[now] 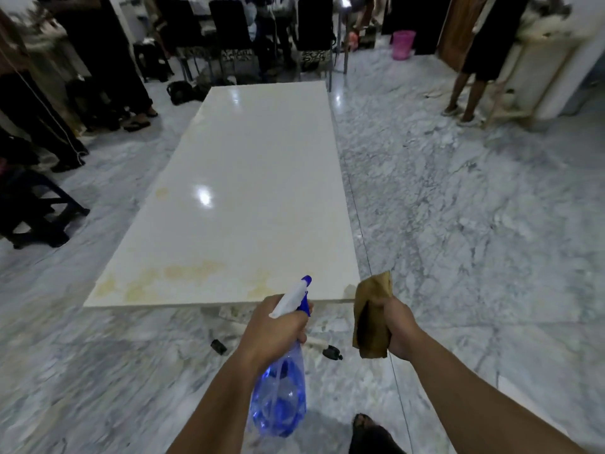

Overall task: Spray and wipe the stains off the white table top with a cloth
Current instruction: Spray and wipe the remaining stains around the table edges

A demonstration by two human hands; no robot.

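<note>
A long white table top (248, 178) stretches away from me, low over the marble floor. Yellowish stains (193, 270) spread along its near edge, and a smaller stain (161, 193) lies farther up on the left. My left hand (275, 329) grips the neck of a clear blue spray bottle (281, 394) with a white and blue nozzle that points at the table's near edge. My right hand (397, 326) grips a folded tan cloth (371, 319), held upright just off the table's near right corner.
Black chairs (229, 34) stand beyond the far end. People stand at the left (98, 60) and the far right (481, 54). A pink bucket (403, 44) sits at the back. A dark stool (36, 211) is on the left. Small black objects (332, 352) lie on the floor.
</note>
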